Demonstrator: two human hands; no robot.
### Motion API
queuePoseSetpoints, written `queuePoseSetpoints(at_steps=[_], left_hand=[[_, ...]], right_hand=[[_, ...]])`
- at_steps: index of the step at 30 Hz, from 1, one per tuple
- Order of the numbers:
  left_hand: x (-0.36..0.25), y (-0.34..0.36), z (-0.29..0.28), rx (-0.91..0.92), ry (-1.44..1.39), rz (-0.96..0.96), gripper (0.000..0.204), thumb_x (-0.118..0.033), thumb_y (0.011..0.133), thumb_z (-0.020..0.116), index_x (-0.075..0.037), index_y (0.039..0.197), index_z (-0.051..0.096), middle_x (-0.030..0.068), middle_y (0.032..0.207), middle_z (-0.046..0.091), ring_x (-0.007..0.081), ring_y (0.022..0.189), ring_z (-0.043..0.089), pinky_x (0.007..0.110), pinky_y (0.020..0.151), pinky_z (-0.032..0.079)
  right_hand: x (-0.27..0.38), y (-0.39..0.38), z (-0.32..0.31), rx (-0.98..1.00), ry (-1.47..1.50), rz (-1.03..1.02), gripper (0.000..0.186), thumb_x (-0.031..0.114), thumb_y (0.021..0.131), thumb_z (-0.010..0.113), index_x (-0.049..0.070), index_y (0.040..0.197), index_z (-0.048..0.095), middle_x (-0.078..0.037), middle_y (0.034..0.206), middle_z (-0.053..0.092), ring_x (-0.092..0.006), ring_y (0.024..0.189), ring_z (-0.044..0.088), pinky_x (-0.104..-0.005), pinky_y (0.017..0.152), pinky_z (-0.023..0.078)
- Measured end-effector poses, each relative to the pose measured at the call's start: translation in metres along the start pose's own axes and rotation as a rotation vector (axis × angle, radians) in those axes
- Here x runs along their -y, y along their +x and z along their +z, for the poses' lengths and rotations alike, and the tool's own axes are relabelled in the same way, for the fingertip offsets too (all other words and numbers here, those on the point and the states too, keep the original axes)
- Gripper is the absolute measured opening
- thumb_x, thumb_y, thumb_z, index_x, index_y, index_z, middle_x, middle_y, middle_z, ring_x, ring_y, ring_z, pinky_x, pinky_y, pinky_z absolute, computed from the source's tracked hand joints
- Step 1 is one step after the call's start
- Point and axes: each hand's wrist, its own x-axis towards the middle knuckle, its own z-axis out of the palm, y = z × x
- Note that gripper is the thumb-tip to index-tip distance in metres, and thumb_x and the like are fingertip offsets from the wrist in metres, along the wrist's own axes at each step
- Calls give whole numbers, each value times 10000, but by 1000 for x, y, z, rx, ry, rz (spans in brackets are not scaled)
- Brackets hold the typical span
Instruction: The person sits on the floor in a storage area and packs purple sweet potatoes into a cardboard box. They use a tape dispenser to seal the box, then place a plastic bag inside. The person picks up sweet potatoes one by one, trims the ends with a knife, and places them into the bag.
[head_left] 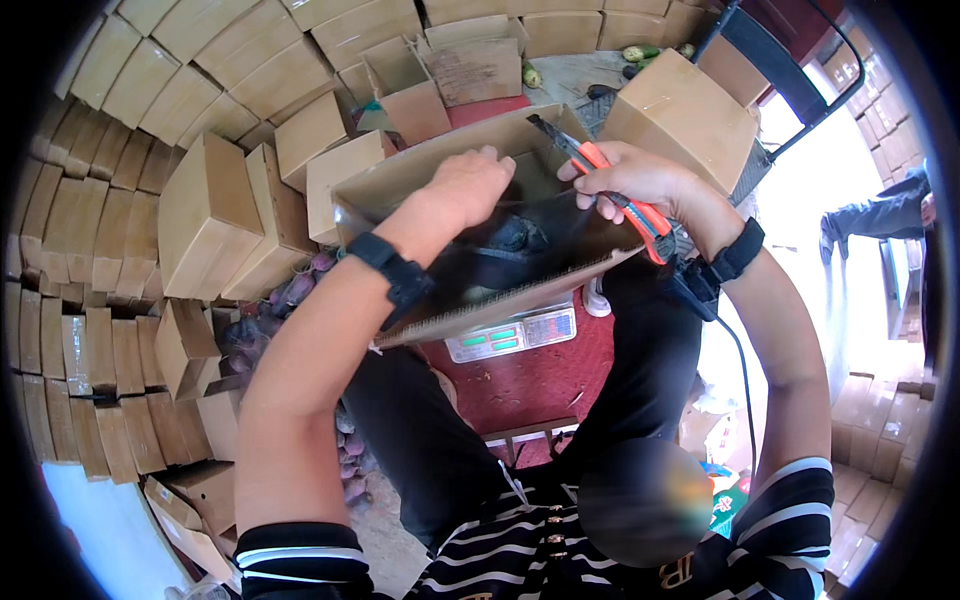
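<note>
An open cardboard box [520,292] stands before me, above a digital scale [512,334]. Inside it shows dark, thin plastic film [515,235]; whatever lies under the film is hard to make out. My left hand [468,188] is over the box's left part, fingers curled inward; what they hold, if anything, is hidden. At the box's right side, my right hand [640,182] is closed round an orange-red utility knife [592,157]. Its dark blade end points up and left, over the far right part of the box.
Stacked cardboard boxes [200,50] line the left and back. Purplish round produce [245,340] lies at left. Another carton [680,115] stands back right, beside a dark-framed chair [770,60]. Green produce [640,52] lies behind. Another person's leg [875,210] shows at far right.
</note>
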Motion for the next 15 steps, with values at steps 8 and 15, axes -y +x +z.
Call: queuePoseSetpoints(at_steps=[8,15], left_hand=[[54,-103,-43,-64,-308,43,267,-198,863,554,0,1043,550,221,993,591,400,934,562,444,824,453],[140,-305,4,-612,-465,-699,295,-220,875,565,0,1072,554,219,943,624,321,853,617,363,733,478]], right_hand=[[10,0,15,-47,-45,-29,245,119,878,567,-11,1083,530,-57,832,600,-68,525,551,-181,474,461],[-1,-12,8,-112,-40,-7,303,126,885,553,-6,1146,474,-82,897,613,-74,538,591,-172,465,499]])
